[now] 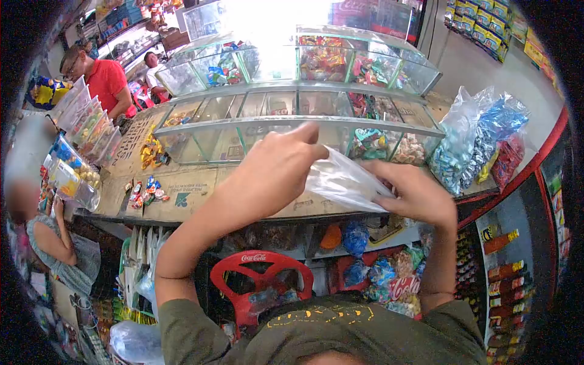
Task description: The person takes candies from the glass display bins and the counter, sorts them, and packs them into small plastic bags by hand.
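A clear plastic bag (342, 180) is stretched between my two hands above the cardboard-covered counter. My left hand (285, 159) is closed at the bag's left end, its fingers curled and partly blurred. At the other end my right hand (420, 191) pinches the bag between thumb and fingers. I cannot make out anything inside the bag. Just beyond my hands stands a glass display case (292, 125) with divided compartments, some holding wrapped candies (370, 141).
Large bags of wrapped sweets (465, 149) stand on the counter's right end. Loose candies (146, 191) lie on the cardboard (201, 188) at left, near clear tubs (76, 179). A red chair (261, 274) is below. People, one in a red shirt (108, 85), are at left.
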The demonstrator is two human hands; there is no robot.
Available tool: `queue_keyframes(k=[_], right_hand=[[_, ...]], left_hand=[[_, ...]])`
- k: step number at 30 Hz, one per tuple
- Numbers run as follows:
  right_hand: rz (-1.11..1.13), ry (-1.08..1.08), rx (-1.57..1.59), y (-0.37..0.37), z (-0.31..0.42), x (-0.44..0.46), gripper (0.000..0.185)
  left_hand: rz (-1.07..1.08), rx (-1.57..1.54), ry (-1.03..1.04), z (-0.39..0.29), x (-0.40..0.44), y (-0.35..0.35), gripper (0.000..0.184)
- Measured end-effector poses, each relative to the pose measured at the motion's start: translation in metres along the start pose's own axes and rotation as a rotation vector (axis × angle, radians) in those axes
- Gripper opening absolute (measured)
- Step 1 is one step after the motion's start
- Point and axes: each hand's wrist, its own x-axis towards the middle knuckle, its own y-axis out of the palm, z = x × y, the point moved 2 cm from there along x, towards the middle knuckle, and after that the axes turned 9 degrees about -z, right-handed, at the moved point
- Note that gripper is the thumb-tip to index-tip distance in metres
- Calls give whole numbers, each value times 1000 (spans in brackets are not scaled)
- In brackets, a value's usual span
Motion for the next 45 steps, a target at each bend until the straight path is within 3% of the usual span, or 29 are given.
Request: queue_keyframes(k=[1,2,4,5,6,7,9,10,12,14,17,18,20,23,25,28,31,33,37,39,40,41,45], right_hand=[[217,-68,-52,-9,-3,3,54],[270,-168,-45,-27,-2,9,49],[224,-45,67,-70,5,34,43],[-45,-258,136,-83,-17,56,35],[-142,-105,239,-102,-4,84,29],[-263,-214,89,-115,-4,122,24],[-310,-437,-158,-117,-11,192,24],[-244,-420,-219,-111,-15,222,19],[-177,-401,-279,-96,-18,256,16],[264,-125,-175,-75,-29,272,29],[372,-83,-99,-59,-44,287,35],[385,-85,-94,-56,-50,290,35],[248,-337,-107,-52,-60,294,33],[109,-54,-7,-69,-66,290,31],[-5,-98,164,-73,-57,286,30],[190,-96,53,-67,-59,291,32],[258,-169,38,-57,-61,295,35],[324,-215,-119,-62,-75,310,41],[123,-180,18,-95,-79,317,41],[-148,-172,214,-116,-52,304,47],[-401,-175,460,-129,-66,314,46],[-427,-209,489,-123,-40,303,43],[196,-378,338,22,129,249,34]], left_hand=[[84,-31,18,3,1,4,24],[148,5,42,3,4,6,23],[244,76,105,7,10,7,22],[341,151,163,8,13,7,22],[459,141,207,7,21,6,20],[455,142,212,7,29,7,20],[614,-69,360,1,41,12,22],[676,-96,364,-5,49,7,18],[606,-136,412,-9,54,12,18],[434,-185,533,-8,51,14,16],[311,-231,528,-1,43,16,16],[312,-239,516,2,41,18,16],[97,-322,571,10,36,15,12],[45,-305,527,18,34,7,8],[-4,-269,484,23,34,12,7],[-106,-307,515,21,33,0,20],[3,-375,460,21,23,1,22],[-114,-369,533,21,11,1,22],[-184,-433,485,19,-26,-6,17],[-331,-565,534,20,-55,-15,14],[-158,-581,432,17,-66,-19,19],[-152,-578,430,10,-72,-18,19],[-185,-703,447,-11,-97,1,17]])
